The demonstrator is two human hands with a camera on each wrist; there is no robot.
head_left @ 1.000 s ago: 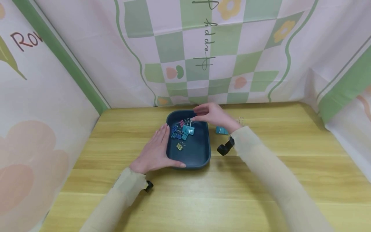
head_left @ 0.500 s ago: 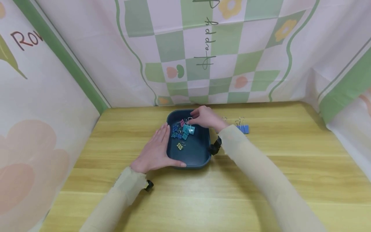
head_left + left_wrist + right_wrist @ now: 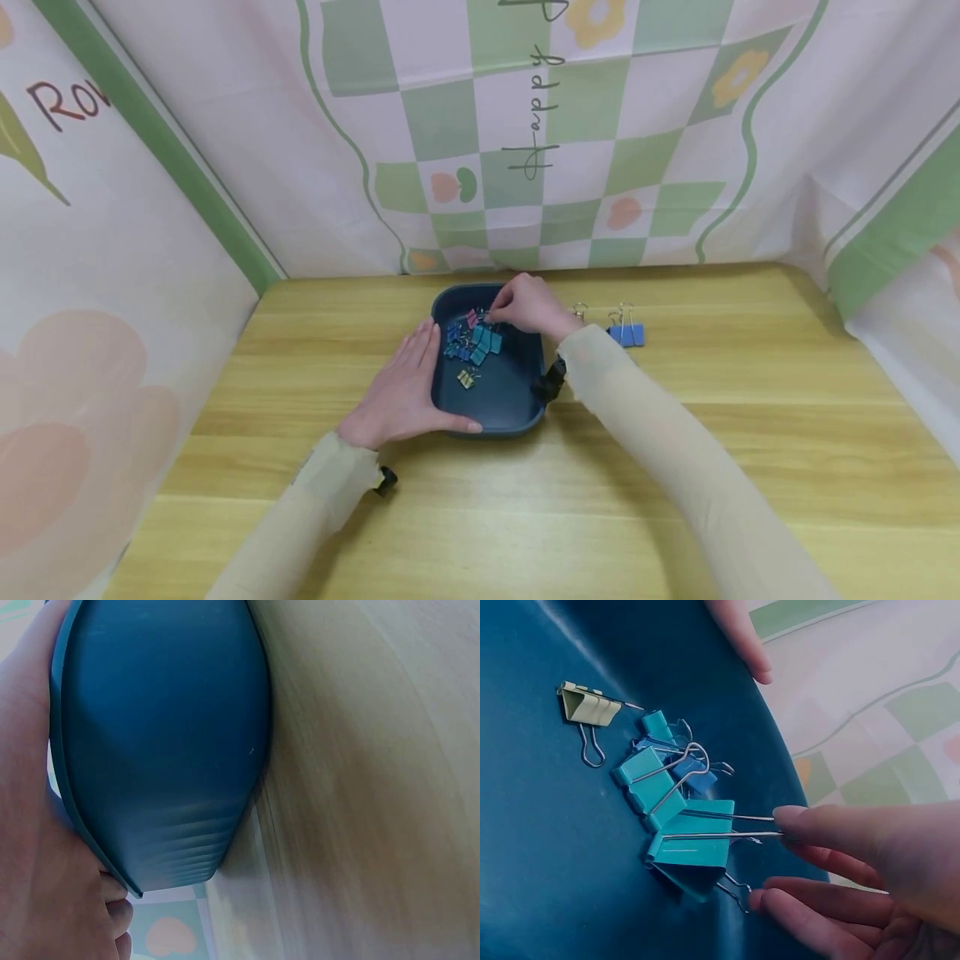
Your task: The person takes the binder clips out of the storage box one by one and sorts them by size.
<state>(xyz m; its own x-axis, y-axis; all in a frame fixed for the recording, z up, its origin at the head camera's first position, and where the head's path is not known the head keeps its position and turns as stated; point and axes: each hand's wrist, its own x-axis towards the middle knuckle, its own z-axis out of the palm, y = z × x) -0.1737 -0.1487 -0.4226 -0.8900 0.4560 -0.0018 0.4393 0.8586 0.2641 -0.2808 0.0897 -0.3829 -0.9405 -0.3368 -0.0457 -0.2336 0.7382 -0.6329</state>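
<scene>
A dark blue tray (image 3: pixel 517 408) stands on the table. My left hand (image 3: pixel 401 387) rests against its left side, with straight fingers along the rim and the thumb over the near edge. Inside the tray, my right hand (image 3: pixel 531 305) pinches the wire handle of a large teal binder clip (image 3: pixel 697 832) between thumb and forefinger. Another teal binder clip (image 3: pixel 651 784) touches it. Close by lie small blue binder clips (image 3: pixel 696 776) and a pink one (image 3: pixel 472 318). A yellow binder clip (image 3: pixel 591 706) lies nearer the tray's front.
Right of the tray, a large blue binder clip (image 3: pixel 626 335) stands on the wooden table (image 3: pixel 480 517). Beside it, another clip's wire handle (image 3: pixel 580 310) shows, the rest hidden behind the right wrist. A patterned cloth (image 3: pixel 510 183) hangs behind the table.
My right hand has moved left and down to the large teal clip and now pinches its handle. The blue clip on the table has come into view. My left hand has stayed put.
</scene>
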